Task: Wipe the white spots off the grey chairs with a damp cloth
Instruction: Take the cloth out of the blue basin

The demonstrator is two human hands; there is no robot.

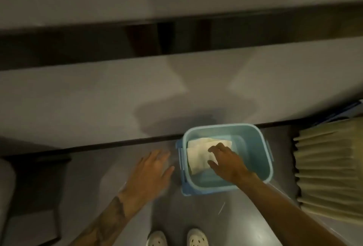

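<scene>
- White perforated shoes [176, 238] are showing nearest, below both forearms, on the grey floor [167, 212].
- Left hand [151, 169] is hovering flat, fingers spread, gripping nothing, just left of the tub [265, 159].
- Right hand [225, 161] is reaching into the pale blue tub, fingers curled over the white cloth [198, 157]; whether it is gripping is unclear.
- Cream pleated object [330, 169] is lying right of the right hand.
- Grey steps [98, 98] are rising beyond both hands.
</scene>
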